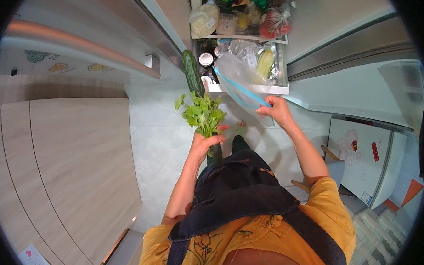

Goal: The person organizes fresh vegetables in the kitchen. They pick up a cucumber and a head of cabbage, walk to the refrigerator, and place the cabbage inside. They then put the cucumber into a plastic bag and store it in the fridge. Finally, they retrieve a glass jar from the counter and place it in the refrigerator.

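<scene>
My left hand [201, 146] grips a bunch of leafy green herbs [205, 114], likely cilantro, together with a long dark green cucumber [191, 71] that reaches out past the leaves. In my right hand [278, 110] is the corner of a clear plastic zip bag [236, 74] with a blue closure strip. The bag hangs over the front edge of a pulled-out refrigerator drawer [252, 88]. Through and beside it I see a pale yellow-green vegetable [264, 65], which may be corn in its husk, and a jar with a white lid [206, 59].
Above the drawer, a shelf holds bagged food [204, 20] and red produce in a plastic bag [275, 24]. The open refrigerator doors flank me, one with a long handle [83, 46]. A wood-look cabinet [77, 161] stands left; a small white appliance [358, 151] and a chair [334, 171] are right.
</scene>
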Motion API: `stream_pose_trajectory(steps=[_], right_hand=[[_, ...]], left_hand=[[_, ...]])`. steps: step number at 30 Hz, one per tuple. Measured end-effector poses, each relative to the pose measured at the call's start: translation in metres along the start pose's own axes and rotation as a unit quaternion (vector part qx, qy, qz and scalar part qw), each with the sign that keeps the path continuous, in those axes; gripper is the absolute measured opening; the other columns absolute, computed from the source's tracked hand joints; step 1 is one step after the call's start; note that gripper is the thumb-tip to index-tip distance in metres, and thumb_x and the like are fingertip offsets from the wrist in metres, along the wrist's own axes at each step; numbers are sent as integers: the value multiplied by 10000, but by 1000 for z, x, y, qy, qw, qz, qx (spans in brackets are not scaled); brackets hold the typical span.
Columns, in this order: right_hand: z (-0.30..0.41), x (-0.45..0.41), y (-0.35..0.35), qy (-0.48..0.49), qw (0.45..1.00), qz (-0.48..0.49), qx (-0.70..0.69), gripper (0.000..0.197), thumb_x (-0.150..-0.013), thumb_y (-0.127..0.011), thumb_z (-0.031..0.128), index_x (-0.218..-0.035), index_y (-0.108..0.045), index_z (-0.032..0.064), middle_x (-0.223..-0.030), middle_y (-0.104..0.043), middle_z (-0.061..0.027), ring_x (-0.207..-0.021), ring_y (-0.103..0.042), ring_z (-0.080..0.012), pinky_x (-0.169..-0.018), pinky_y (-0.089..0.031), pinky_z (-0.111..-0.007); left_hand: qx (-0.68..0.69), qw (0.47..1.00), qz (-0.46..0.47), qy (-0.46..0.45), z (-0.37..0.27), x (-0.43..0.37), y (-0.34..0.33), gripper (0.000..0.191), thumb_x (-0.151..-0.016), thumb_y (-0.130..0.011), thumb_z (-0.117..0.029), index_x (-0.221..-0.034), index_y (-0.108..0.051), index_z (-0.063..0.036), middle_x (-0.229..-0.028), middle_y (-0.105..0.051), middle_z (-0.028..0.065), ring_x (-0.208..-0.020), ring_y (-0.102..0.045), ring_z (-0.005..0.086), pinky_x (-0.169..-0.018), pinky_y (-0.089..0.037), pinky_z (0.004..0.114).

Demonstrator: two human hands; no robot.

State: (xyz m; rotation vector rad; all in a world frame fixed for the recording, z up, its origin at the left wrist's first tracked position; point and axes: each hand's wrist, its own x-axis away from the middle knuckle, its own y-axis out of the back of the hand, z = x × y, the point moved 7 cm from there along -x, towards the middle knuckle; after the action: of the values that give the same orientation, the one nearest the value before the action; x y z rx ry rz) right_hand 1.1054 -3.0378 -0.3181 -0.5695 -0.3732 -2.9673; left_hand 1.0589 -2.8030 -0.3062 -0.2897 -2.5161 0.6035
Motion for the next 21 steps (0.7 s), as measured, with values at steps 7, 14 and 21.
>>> stream_pose_trajectory(steps=[7,14,21], right_hand=[[29,17,1,104,966,-107,212,397,-511,-793,237,-641,-496,7,-608,-531,-160,-552,-520,-302,-522,-404,-353],[41,2,-7,185,939,-163,241,378,-653,-690,355,-638,-510,23,-602,-537,-151,-564,-519,-338,-518,-398,-392],[37,17,-30,269,904,-208,258,271,-739,-609,262,-679,-489,26,-642,-537,-147,-585,-529,-333,-524,-405,-406]], left_hand=[[-76,996,12,-51,-21,2,-48,277,-661,-601,-18,-929,-536,11,-730,-554,62,-577,-531,141,-512,-428,254],[-294,955,36,10,-13,42,5,198,-607,-607,-21,-796,-549,-10,-666,-556,29,-575,-519,115,-527,-421,252],[-457,879,53,125,11,70,51,225,-587,-614,-50,-790,-547,19,-625,-580,65,-543,-557,146,-525,-458,269]])
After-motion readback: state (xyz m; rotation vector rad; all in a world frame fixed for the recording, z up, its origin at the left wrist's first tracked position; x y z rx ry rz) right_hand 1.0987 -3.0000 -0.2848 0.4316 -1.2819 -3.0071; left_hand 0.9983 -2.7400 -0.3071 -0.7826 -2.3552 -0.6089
